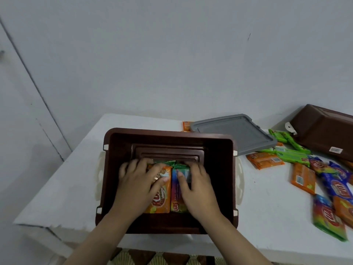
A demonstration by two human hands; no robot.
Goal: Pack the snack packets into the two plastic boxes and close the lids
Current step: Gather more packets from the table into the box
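An open brown plastic box (pixel 219 150) stands in front of me on the white table (pixel 267 226). Inside lie an orange packet (pixel 162 197), a rainbow-coloured packet (pixel 176 196) and green packets (pixel 172 163) behind them. My left hand (pixel 137 188) lies over the orange packet, fingers spread and curled over its far end. My right hand (pixel 198 192) lies on the rainbow-coloured packet, fingers bent over its far end. A second brown box (pixel 324 129) lies tipped over at the far right. A grey lid (pixel 235 132) rests flat behind the open box.
Loose snack packets (pixel 324 178) in orange, green, blue and rainbow colours are scattered on the table's right side. One small orange packet (pixel 186 125) lies by the grey lid's left corner. A pale wall rises behind the table.
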